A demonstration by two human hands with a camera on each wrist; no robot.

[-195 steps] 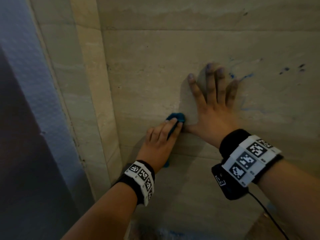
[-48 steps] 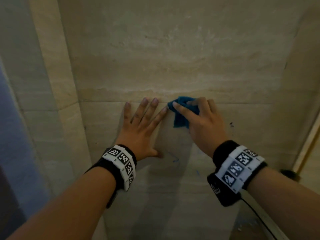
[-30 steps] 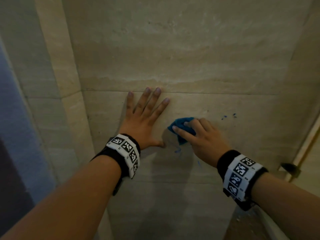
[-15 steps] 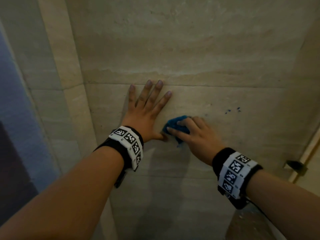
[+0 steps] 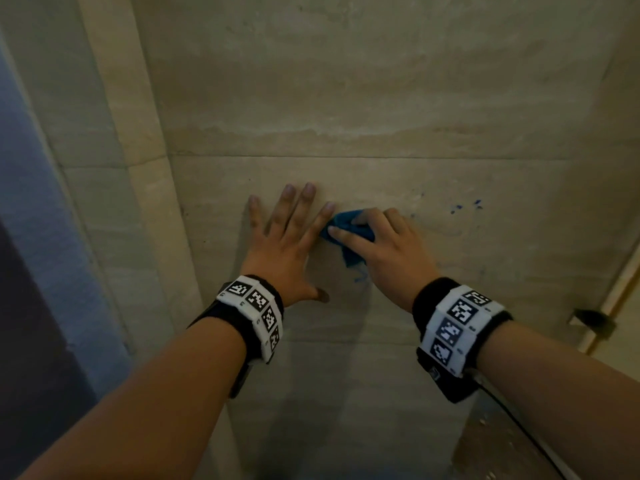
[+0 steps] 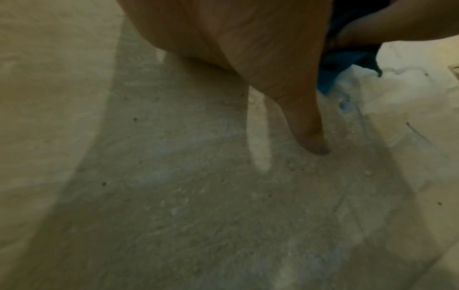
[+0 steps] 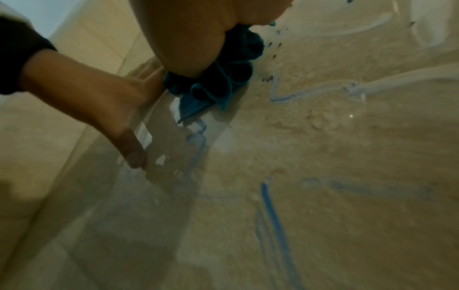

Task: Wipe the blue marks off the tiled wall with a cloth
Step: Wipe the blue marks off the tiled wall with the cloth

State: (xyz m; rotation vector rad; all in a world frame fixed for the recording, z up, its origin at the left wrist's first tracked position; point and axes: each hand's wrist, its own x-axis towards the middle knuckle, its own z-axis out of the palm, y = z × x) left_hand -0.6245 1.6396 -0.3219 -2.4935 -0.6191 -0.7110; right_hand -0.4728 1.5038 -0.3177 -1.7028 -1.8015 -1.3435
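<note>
My left hand [image 5: 287, 244] lies flat on the beige tiled wall [image 5: 346, 98] with its fingers spread. Just right of its index fingertip, my right hand [image 5: 381, 244] grips a crumpled blue cloth [image 5: 346, 230] and presses it to the tile. Small blue specks [image 5: 465, 206] sit on the wall right of that hand, and a short blue squiggle [image 5: 360, 278] lies just below the cloth. In the right wrist view the cloth [image 7: 218, 82] bunches under the palm, with blue lines [image 7: 273, 206] and a paler streak [image 7: 298, 94] on the tile. The left wrist view shows my thumb [image 6: 310, 127] on the tile and the cloth [image 6: 347, 64] beyond.
An inner corner of the tiled wall [image 5: 149, 202] runs down the left, with a blue-grey surface [image 5: 41, 237] beside it. At the right edge stands a pale frame with a dark metal fitting [image 5: 588, 320]. A cable [image 5: 519, 420] trails from my right wristband.
My right hand has slid the cloth up the tile, from beside the left thumb to beside the left index fingertip. The left hand stays flat on the wall.
</note>
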